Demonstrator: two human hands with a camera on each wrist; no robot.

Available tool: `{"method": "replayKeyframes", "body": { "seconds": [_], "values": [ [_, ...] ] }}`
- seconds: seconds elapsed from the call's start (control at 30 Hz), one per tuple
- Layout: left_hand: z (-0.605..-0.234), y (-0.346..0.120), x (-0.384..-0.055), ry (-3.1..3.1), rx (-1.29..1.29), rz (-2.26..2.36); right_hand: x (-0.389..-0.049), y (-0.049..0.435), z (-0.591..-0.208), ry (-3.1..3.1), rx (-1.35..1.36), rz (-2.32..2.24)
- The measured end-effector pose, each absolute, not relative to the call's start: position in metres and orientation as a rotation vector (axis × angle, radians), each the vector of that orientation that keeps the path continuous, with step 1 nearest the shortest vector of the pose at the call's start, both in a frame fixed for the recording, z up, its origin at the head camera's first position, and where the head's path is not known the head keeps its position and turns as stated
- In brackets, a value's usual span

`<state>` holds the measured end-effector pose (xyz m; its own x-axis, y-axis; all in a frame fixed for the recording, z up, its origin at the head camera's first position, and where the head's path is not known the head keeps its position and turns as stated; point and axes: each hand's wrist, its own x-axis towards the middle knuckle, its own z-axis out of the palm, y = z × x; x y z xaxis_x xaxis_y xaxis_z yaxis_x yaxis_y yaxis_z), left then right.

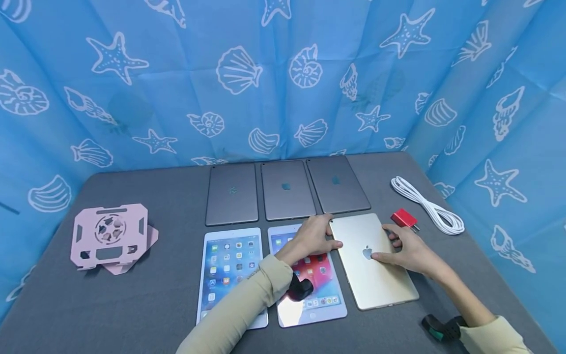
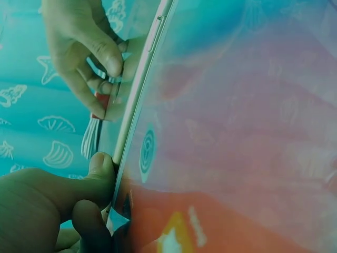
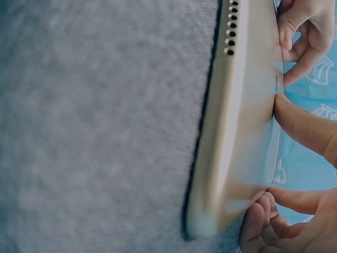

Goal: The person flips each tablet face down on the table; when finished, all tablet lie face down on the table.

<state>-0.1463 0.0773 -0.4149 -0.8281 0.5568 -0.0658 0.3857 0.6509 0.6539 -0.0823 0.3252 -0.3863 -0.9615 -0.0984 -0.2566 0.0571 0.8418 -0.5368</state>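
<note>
A gold tablet [image 1: 384,285] lies face down, its apple logo showing. At its upper left corner my left hand [image 1: 311,238] grips the edge, thumb along the side. My right hand [image 1: 409,248] holds the opposite side, thumb on the back and fingers curled at the right edge. In the right wrist view the gold tablet [image 3: 253,132] shows its speaker holes, with my right hand [image 3: 310,211] at its edge. Under my left forearm lies a white-framed tablet [image 1: 327,295] with a lit red-and-blue screen; another lit tablet [image 1: 230,260] lies left of it.
Three dark grey tablets [image 1: 289,194] lie face down in a row at the back. To the right are a red charger plug [image 1: 403,218] and a bundled white cable [image 1: 426,206]. A pink metal stand [image 1: 108,236] sits far left. Blue seashell-patterned curtain [image 1: 274,88] surrounds the grey table.
</note>
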Motion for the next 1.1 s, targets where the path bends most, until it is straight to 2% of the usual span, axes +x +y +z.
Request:
{"method": "replayKeyframes", "body": {
  "seconds": [0.53, 0.83, 1.1],
  "values": [
    [-0.410, 0.051, -0.141, 2.352, 0.883, 1.134, -0.076, 0.307, -0.381, 2.892, -0.139, -0.821],
    [-0.405, 0.005, -0.132, 2.288, 0.925, 1.159, -0.081, 0.281, -0.372, 2.951, -0.293, -0.909],
    [-0.399, -0.044, -0.134, 2.394, 0.933, 1.131, -0.089, 0.259, -0.367, 2.901, -0.314, -0.980]
  ]
}}
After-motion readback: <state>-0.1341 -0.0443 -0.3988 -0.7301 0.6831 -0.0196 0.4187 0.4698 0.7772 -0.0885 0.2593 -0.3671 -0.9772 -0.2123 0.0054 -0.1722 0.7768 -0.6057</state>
